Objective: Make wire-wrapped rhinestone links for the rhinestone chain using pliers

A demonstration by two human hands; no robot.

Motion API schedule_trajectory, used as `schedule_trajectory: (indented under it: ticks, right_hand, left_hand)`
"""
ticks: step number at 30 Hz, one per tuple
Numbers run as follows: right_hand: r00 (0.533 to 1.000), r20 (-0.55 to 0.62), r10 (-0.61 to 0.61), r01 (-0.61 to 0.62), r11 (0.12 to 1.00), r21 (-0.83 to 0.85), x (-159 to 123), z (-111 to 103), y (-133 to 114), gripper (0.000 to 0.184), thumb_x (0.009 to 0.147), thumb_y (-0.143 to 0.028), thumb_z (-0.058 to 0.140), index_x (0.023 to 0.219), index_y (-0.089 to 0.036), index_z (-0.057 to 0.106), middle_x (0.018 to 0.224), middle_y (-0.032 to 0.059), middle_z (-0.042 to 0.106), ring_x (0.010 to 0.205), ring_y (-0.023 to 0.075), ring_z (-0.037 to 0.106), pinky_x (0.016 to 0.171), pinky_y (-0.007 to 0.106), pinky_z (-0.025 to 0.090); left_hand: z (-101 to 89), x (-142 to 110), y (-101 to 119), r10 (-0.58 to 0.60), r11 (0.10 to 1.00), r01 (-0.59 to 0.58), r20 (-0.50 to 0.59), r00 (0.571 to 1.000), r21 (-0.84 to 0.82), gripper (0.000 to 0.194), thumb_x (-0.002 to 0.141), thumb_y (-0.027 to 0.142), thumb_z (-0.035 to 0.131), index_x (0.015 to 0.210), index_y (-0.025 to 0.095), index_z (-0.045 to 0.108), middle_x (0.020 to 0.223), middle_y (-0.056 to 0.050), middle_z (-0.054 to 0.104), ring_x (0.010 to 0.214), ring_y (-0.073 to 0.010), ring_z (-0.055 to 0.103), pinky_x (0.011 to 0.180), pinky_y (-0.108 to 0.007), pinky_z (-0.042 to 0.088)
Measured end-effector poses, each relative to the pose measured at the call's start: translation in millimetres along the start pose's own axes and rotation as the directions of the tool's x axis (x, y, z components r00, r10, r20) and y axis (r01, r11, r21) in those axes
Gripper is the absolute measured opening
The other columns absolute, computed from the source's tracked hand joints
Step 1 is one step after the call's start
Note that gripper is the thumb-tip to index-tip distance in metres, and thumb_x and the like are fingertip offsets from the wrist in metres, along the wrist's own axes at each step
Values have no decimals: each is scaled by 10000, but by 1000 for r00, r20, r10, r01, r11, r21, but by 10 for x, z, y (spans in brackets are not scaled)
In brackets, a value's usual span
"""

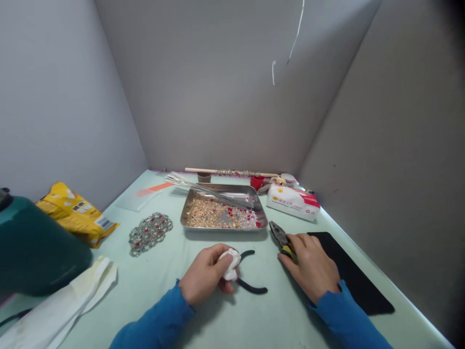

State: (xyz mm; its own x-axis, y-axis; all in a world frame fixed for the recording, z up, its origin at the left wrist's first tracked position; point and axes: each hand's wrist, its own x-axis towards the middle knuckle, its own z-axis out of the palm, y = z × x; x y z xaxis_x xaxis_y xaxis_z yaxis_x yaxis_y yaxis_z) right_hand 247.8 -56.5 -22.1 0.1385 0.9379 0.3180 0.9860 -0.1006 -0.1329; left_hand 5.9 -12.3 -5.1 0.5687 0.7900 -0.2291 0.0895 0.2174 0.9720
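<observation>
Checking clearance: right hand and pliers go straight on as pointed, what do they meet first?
Right hand and pliers would likely hit the tray first, at its right side; height clearance unclear.

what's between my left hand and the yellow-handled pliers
Two black curved handles jut from the crumpled white tissue in the left hand; past their tips, bare green tabletop runs to the pliers under the right hand, as the head view shows.

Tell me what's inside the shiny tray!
The tray holds gold, red and pale beads, with thin wires lying across. What's under the beads is covered, so I can't tell.
</observation>
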Motion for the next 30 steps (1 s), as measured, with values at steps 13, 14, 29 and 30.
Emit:
schedule_trajectory:
  ticks: [13,14,29,30]
  right_hand:
    - [724,617,-307,-690,-328,646,-64,-217,-313,382,816,-368,401,986,-121,638,919,109,647,672,186,584,565,303,467]
    - [696,605,-386,-717,-390,578,-88,-165,-378,390,818,-359,388,983,-109,638,931,121,642,702,189,583,554,292,464]
    - [952,243,186,-193,981,5,117,-205,-91,360,808,-446,419,868,-161,630,855,133,610,827,298,568,666,394,424]
    - [952,243,186,-174,982,-68,116,-143,-113,357,817,-437,412,856,-154,626,851,138,602,829,298,566,636,381,420]
  left_hand:
    - [23,-4,40,-48,978,45,-12,999,-205,222,750,339,519,832,132,530,703,-50,567,509,-118,531,463,-261,456]
    - [10,-10,50,-38,986,35,-18,999,-165,262,752,370,534,867,135,535,707,-40,563,481,-102,514,453,-251,447]
    - [-44,-24,83,84,920,19,-245,966,391,224,744,393,517,709,173,543,580,10,537,493,-110,465,488,-229,380]
    - [-43,-35,87,140,878,-5,-248,959,479,200,740,366,521,696,175,560,605,2,564,548,-126,497,535,-236,384]
